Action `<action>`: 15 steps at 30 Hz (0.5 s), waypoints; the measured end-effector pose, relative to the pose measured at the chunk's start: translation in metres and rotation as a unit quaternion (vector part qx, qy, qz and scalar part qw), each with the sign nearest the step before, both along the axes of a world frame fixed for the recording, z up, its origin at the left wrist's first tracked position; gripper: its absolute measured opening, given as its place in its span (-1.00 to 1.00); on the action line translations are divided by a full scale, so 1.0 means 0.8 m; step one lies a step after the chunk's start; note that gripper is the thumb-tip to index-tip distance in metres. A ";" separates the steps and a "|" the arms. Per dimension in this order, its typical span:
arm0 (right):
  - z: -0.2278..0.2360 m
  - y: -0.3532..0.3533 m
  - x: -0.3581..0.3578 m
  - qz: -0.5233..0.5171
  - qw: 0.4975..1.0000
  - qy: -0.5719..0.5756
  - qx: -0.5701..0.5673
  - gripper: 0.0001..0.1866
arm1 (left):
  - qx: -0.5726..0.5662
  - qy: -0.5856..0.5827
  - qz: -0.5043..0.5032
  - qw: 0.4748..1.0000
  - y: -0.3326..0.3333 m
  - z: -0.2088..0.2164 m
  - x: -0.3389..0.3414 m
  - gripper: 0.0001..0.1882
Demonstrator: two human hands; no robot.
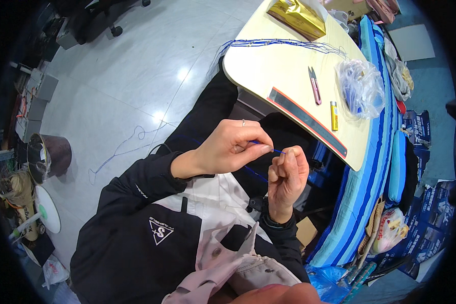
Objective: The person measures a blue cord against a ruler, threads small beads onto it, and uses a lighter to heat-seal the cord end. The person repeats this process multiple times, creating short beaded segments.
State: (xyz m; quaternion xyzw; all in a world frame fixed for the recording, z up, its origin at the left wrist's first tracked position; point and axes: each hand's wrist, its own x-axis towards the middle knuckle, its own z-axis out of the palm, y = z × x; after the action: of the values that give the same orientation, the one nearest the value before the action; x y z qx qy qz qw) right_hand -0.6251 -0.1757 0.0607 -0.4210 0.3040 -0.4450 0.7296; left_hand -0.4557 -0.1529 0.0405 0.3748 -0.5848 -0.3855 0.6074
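My left hand [234,146] is closed in a pinch on a thin blue cord [279,151], a ring on one finger. Just to its right, my right hand [289,172] pinches the same cord, fingertips pressed together and the other fingers curled. A short stretch of cord runs taut between the two hands, above my lap. More thin cord [117,153] trails in loose loops to the left, over the floor. Whether a knot sits between my fingertips is too small to tell.
On the pale table [261,68] lie a bundle of blue cords [283,42], pink-handled thread snips [314,86], a dark ruler [307,121], a yellow lighter [334,116], a clear plastic bag [359,88] and a gold box [300,19]. Blue striped bedding [353,202] borders the table. A bin [55,156] stands left.
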 end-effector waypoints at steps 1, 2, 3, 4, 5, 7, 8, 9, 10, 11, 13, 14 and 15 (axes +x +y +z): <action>0.002 0.003 0.002 0.001 1.000 0.001 -0.004 -0.85 | -0.028 -0.025 0.009 0.999 0.003 0.000 0.002 -0.91; 0.003 0.004 0.003 0.000 1.000 0.001 -0.005 -0.85 | -0.031 -0.037 0.013 0.999 0.006 0.000 0.002 -0.92; 0.005 0.006 0.005 -0.002 1.000 0.001 -0.004 -0.86 | -0.036 -0.049 0.018 0.998 0.009 -0.001 0.003 -0.93; 0.006 0.008 0.007 -0.002 1.000 -0.006 -0.002 -0.86 | -0.042 -0.058 0.022 0.997 0.011 -0.002 0.003 -0.93; 0.007 0.009 0.008 -0.007 1.000 0.000 -0.004 -0.86 | -0.060 -0.060 0.034 0.996 0.013 -0.003 0.002 -0.94; 0.008 0.012 0.009 -0.016 1.000 -0.005 0.000 -0.87 | -0.097 -0.057 0.056 0.992 0.013 -0.005 -0.002 -0.96; 0.008 0.014 0.009 -0.017 1.000 -0.005 -0.003 -0.87 | -0.103 -0.059 0.063 0.991 0.013 -0.007 -0.003 -0.96; 0.006 0.015 0.009 -0.019 1.000 -0.007 0.000 -0.87 | -0.108 -0.061 0.071 0.990 0.013 -0.008 -0.003 -0.96; 0.005 0.016 0.009 -0.021 1.000 -0.008 0.002 -0.88 | -0.112 -0.059 0.079 0.989 0.012 -0.010 -0.005 -0.96; 0.003 0.016 0.008 -0.018 1.000 -0.015 0.007 -0.89 | -0.105 -0.060 0.075 0.990 0.012 -0.012 -0.006 -0.97; 0.001 0.015 0.007 -0.002 0.999 -0.036 0.019 -0.90 | -0.088 -0.051 0.075 0.992 0.011 -0.016 -0.008 -0.98; 0.001 0.013 0.006 0.009 0.993 0.084 -0.078 -0.91 | -0.102 -0.050 0.083 0.990 0.009 -0.019 -0.008 -0.98; 0.005 0.010 0.004 0.025 0.966 0.190 -0.174 -0.91 | -0.113 -0.050 0.094 0.988 0.007 -0.023 -0.006 -0.97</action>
State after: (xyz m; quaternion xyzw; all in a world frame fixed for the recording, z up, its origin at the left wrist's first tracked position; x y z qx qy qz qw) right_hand -0.6221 -0.1681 0.0649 -0.6257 0.3442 -0.3841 0.5852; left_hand -0.4605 -0.1476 0.0225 0.3761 -0.6160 -0.2387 0.6496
